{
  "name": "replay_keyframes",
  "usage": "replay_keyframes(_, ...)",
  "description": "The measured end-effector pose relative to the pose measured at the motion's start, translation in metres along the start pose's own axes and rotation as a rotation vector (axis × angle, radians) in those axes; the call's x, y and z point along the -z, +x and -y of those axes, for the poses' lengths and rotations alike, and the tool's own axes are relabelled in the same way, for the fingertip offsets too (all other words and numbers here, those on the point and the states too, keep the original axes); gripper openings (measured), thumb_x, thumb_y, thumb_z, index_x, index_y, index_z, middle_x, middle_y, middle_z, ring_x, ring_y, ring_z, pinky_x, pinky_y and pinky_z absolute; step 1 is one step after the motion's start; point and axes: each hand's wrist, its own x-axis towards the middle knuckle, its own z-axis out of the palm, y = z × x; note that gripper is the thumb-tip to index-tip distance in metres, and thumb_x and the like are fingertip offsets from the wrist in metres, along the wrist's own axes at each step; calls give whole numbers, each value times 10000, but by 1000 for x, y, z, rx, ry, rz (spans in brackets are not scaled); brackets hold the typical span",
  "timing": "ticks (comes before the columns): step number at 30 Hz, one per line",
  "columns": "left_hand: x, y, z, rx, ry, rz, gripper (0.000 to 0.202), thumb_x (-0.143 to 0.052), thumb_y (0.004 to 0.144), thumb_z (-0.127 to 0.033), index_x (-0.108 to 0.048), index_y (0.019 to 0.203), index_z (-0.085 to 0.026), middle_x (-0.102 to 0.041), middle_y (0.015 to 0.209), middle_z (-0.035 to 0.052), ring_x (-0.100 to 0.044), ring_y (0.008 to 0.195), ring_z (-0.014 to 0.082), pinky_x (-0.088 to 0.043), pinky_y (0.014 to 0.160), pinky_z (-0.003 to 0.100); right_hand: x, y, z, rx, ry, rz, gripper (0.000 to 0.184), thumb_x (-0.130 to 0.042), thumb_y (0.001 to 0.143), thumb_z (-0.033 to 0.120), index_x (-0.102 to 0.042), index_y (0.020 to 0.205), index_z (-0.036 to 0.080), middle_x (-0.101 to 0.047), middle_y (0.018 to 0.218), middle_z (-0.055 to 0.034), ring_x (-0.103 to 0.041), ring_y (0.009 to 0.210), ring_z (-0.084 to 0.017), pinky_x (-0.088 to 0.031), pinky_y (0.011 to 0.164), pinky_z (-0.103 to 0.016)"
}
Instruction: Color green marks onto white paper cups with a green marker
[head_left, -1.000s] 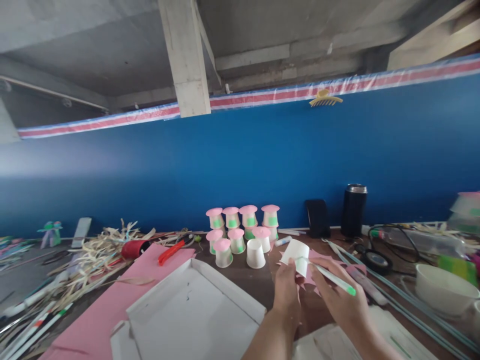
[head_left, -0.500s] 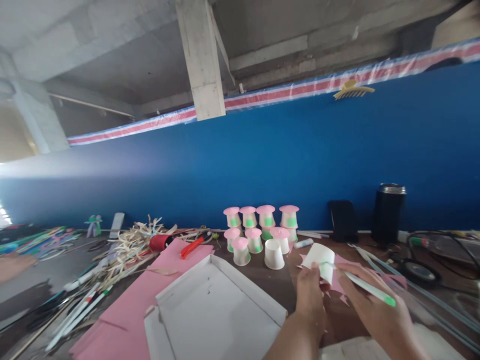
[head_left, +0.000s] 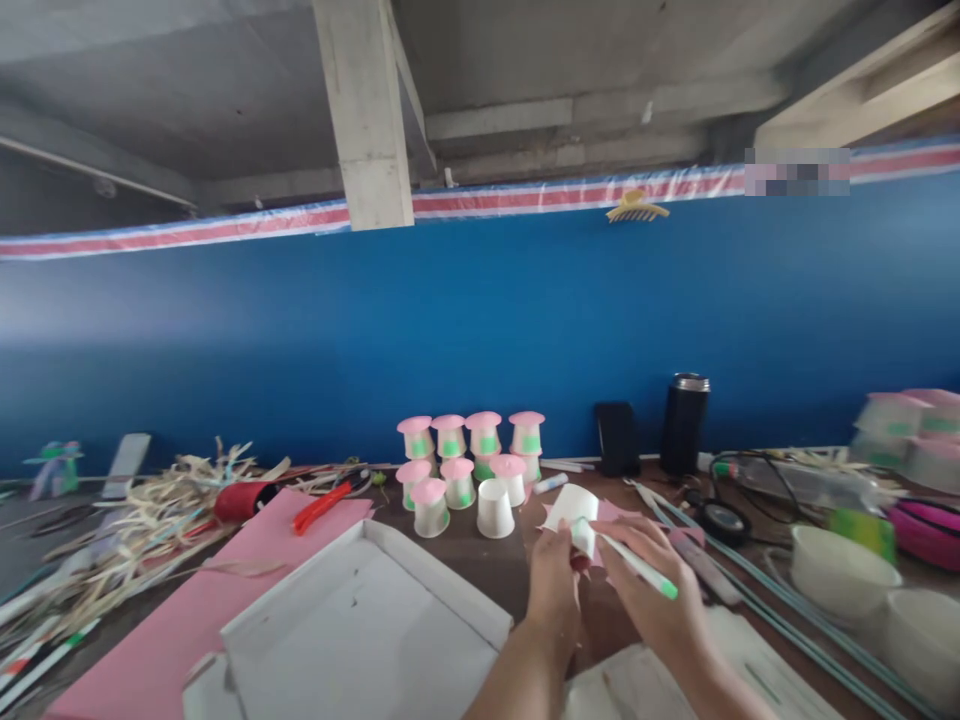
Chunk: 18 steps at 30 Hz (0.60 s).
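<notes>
My left hand (head_left: pixel 553 583) grips a white paper cup (head_left: pixel 574 514), tilted with its mouth toward the wall. My right hand (head_left: pixel 654 592) holds a white marker with a green end (head_left: pixel 636 565), its tip resting against the cup's side. Both hands hover over a pink paper scrap (head_left: pixel 616 518) on the brown table. Just behind stands a plain upturned white cup (head_left: pixel 494 509), and a cluster of several upturned cups with pink tops and green patches (head_left: pixel 471 459).
A shallow white cardboard tray (head_left: pixel 352 630) lies at the lower left on pink paper (head_left: pixel 180 620). Straw strips, a red cup (head_left: pixel 243 500) and a red cutter (head_left: pixel 322 506) lie left. A black flask (head_left: pixel 683 424), cables, white bowls (head_left: pixel 841 572) and thin rods are to the right.
The camera swung left and then back right. My hands kept the cup and marker, with the marker tip staying against the cup's side.
</notes>
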Motion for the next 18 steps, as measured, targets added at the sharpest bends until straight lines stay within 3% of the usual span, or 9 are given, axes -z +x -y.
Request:
replay_keyframes(4, 2, -3, 0, -46, -62, 64, 245, -575, 741, -400, -589, 755, -156, -537, 673, 30, -475, 615, 135, -358, 582, 260, -2, -2, 3, -38, 15, -10, 174, -560, 816, 274, -688, 917, 212, -639, 901, -49, -609, 845, -178, -486, 753, -268)
replay_keyframes(9, 5, -2, 0, -53, -44, 59, 237, -555, 763, -395, -568, 692, -170, -477, 585, -2, -435, 562, 127, -366, 601, 273, -4, -3, 4, -74, 30, 31, 164, -561, 815, 283, -690, 890, 215, -628, 888, -52, -609, 805, -170, -486, 735, -265)
replay_keyframes(18, 7, -3, -1, -91, 67, 44, 308, -532, 766, -476, -600, 719, -179, -532, 588, 33, -526, 631, 179, -419, 656, 308, -2, -2, 14, -112, 28, 99, 133, -550, 803, 250, -680, 824, 231, -634, 836, -32, -611, 776, -163, -485, 698, -245)
